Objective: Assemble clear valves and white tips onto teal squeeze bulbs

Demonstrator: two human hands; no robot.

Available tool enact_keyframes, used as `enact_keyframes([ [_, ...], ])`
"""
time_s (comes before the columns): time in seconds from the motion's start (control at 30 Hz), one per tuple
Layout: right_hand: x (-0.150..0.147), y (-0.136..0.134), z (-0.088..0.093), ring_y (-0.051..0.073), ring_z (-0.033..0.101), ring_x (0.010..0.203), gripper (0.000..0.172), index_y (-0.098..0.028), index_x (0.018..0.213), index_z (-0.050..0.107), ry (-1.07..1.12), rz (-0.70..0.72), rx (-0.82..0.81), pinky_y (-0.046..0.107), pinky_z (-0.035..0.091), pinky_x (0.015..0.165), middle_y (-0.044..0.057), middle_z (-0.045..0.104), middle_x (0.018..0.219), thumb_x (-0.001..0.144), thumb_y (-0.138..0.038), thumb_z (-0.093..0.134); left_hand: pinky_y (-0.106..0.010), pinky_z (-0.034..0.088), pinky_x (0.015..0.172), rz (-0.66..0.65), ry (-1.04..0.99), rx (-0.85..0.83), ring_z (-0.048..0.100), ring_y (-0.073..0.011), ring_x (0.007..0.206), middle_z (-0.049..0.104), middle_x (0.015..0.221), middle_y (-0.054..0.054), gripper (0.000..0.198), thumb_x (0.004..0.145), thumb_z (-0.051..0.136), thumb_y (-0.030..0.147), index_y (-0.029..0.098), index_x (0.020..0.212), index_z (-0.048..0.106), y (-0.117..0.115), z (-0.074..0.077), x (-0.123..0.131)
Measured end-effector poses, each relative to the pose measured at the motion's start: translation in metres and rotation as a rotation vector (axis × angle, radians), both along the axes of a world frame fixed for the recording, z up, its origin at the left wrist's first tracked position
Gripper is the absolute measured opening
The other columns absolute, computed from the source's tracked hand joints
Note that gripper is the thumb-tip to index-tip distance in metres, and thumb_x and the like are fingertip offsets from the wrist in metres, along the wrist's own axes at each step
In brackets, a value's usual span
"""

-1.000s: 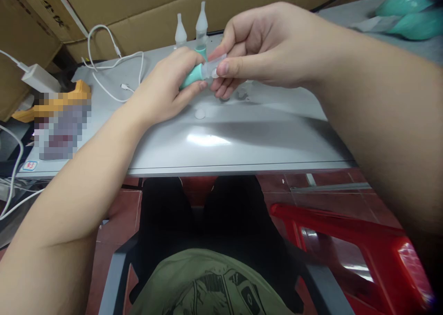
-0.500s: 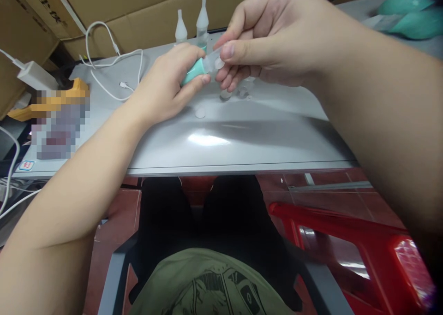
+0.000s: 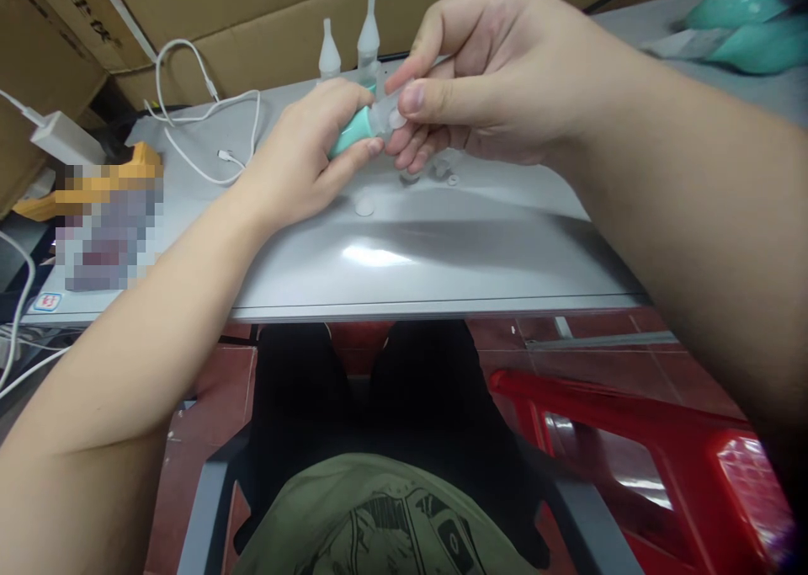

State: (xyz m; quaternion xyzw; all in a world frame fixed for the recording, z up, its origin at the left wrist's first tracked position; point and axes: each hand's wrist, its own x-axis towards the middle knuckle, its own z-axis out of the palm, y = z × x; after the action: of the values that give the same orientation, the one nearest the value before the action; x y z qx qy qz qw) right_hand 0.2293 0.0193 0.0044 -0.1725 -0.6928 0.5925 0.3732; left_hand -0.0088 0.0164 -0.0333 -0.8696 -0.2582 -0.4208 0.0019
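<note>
My left hand (image 3: 312,146) is closed around the teal body of a nasal aspirator (image 3: 352,133), which lies tilted toward the upper right. A clear plastic part (image 3: 380,119) juts from its end. The thumb and forefinger of my right hand (image 3: 498,82) pinch the far end of that clear part, with a small whitish round piece (image 3: 396,119) showing by the thumb. The other right fingers curl beneath. Two aspirators with white pointed nozzles, one left (image 3: 329,57) and one right (image 3: 369,36), stand upright behind my hands; their lower parts are partly hidden.
On the grey table (image 3: 442,263) lie a clear disc (image 3: 364,207) and several small clear pieces (image 3: 442,169). A white cable (image 3: 257,125) loops at the left, near an orange object (image 3: 146,161). Teal bulbs (image 3: 745,7) lie back right. A red stool (image 3: 694,449) stands below.
My right hand has shifted slightly down and left, its fingertips a little closer to my left hand. The left hand keeps its hold on the aspirator.
</note>
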Motion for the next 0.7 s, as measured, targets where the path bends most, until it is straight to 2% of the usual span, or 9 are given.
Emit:
enact_keyframes([
  [0.17, -0.0012, -0.0008, -0.0012, 0.018, 0.077, 0.062, 0.063, -0.010, 0.096, 0.062, 0.015, 0.001, 0.005, 0.026, 0.069, 0.061, 0.008, 0.079, 0.075, 0.065, -0.042, 0.106, -0.049, 0.054, 0.080, 0.003, -0.024, 0.014, 0.068, -0.0338, 0.089, 0.074, 0.095, -0.011, 0.012, 0.092, 0.066, 0.038, 0.030, 0.098, 0.070, -0.0035, 0.0023, 0.0023],
  [0.33, -0.0026, -0.0033, 0.0001, 0.015, 0.070, 0.053, 0.056, -0.010, 0.095, 0.061, 0.030, 0.004, 0.015, 0.020, 0.058, 0.044, 0.006, 0.078, 0.072, 0.070, -0.035, 0.105, -0.048, 0.053, 0.077, -0.030, -0.070, 0.028, 0.069, -0.0337, 0.088, 0.074, 0.094, -0.011, 0.014, 0.091, 0.067, 0.040, 0.029, 0.098, 0.071, -0.0034, 0.0008, 0.0046],
  [0.47, -0.0041, -0.0023, -0.0008, 0.014, 0.069, 0.052, 0.046, -0.010, 0.096, 0.060, 0.043, 0.001, 0.019, 0.021, 0.056, 0.042, 0.005, 0.077, 0.071, 0.077, -0.025, 0.100, -0.048, 0.054, 0.080, -0.002, -0.077, -0.007, 0.069, -0.0339, 0.090, 0.073, 0.094, -0.011, 0.015, 0.092, 0.067, 0.041, 0.028, 0.098, 0.071, -0.0049, -0.0001, 0.0059],
  [0.7, -0.0039, 0.0003, -0.0041, 0.016, 0.071, 0.055, 0.061, -0.010, 0.095, 0.062, 0.028, 0.022, 0.022, 0.021, 0.055, 0.041, 0.007, 0.077, 0.072, 0.067, -0.040, 0.106, -0.050, 0.056, 0.084, 0.040, -0.059, -0.045, 0.069, -0.0338, 0.093, 0.074, 0.096, -0.010, 0.012, 0.092, 0.071, 0.039, 0.028, 0.098, 0.071, -0.0049, 0.0000, 0.0039],
])
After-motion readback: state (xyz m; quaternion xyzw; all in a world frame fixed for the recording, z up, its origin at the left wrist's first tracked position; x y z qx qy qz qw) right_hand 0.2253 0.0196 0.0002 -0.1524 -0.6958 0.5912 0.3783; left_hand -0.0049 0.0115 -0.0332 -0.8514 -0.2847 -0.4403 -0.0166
